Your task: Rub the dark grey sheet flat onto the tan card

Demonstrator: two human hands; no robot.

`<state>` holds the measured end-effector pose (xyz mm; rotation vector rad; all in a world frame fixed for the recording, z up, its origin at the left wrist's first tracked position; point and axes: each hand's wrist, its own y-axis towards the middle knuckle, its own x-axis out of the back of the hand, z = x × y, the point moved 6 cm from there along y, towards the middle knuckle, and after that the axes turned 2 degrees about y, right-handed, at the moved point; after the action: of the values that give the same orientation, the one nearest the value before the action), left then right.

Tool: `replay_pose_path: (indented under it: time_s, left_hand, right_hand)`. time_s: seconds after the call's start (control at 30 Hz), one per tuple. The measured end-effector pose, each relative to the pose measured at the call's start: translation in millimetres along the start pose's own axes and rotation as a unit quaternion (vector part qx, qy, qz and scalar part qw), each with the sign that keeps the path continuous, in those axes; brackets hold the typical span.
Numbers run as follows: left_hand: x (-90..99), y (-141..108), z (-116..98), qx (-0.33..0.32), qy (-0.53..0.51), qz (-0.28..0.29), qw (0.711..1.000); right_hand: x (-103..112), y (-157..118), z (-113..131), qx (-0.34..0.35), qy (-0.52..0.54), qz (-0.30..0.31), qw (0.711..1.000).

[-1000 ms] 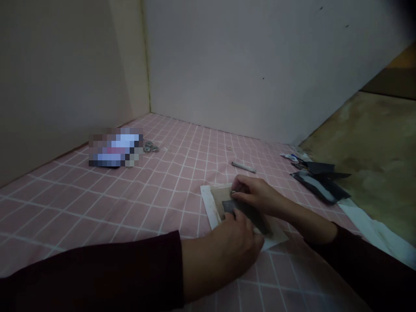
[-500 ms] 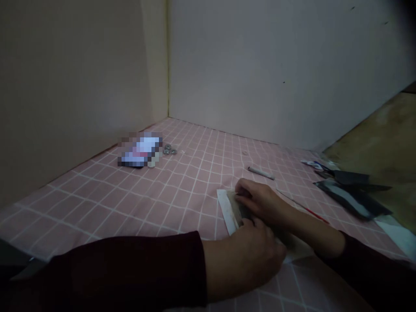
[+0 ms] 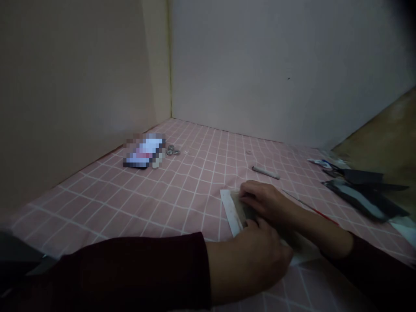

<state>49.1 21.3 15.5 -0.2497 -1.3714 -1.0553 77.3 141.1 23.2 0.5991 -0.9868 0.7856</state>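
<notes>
A white-edged sheet [image 3: 229,211] lies on the pink checked cloth, and a brownish layer with a dark piece [image 3: 248,211] rests over it. My right hand [image 3: 264,199] bends over the far part of the dark piece, thumb and fingers pinched together. Closer to me, my left hand [image 3: 261,255] is closed with its knuckles up, its fingertips at the near side of that piece. Both hands cover much of the sheet. Whatever is between the fingers is hidden.
Beyond the hands lies a grey tube [image 3: 265,172]. A thin red-handled tool [image 3: 321,214] is beside my right forearm. Dark sheets and pouches [image 3: 360,195] pile up at right. A phone [image 3: 144,151] and several small metal rings [image 3: 171,151] sit near the left wall.
The view has shifted slightly, so everything appears a little farther right. Both hands keep nearly the same pose over the sheet.
</notes>
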Motion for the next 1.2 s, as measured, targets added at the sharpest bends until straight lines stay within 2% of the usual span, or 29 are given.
replay_pose_path:
  time_s: [0.13,0.2,0.37,0.57,0.73,0.8,1.0,1.2]
  left_hand:
    - [3.2,0.4,1.0,-0.005,-0.003,0.007,1.0]
    - [3.9,0.1,0.2,-0.009,0.006,-0.001,1.0]
    - [1.1,-1.2,-0.4,-0.008,0.025,-0.001,1.0]
    - [5.8,-0.4,-0.1,-0.018,0.02,-0.011,1.0]
    - [2.5,0.3,-0.1,-0.002,0.018,-0.009,1.0]
    - [2.2,0.1,0.0,0.0,0.015,-0.009,1.0]
    - [6.5,-0.9,0.1,-0.024,0.01,0.001,1.0]
    - [2.7,-1.9,-1.5,-0.032,0.037,0.026,0.998]
  right_hand:
    - [13.9,-15.6,-24.2,-0.053,-0.014,-0.006,0.999]
    - [13.9,-15.3,-23.3,-0.059,-0.01,-0.012,0.998]
    - [1.9,-1.5,-1.3,-0.013,0.032,-0.012,0.999]
    - [12.2,-17.8,-25.6,-0.055,0.031,0.011,0.998]
    - [3.4,3.3,-0.2,-0.004,0.021,0.005,1.0]
    - [0.4,6.4,2.3,0.009,0.019,0.01,1.0]
    - [13.6,-14.8,-28.2,-0.017,-0.032,-0.012,0.999]
    - [3.2,-1.0,-3.6,-0.003,0.018,0.003,1.0]
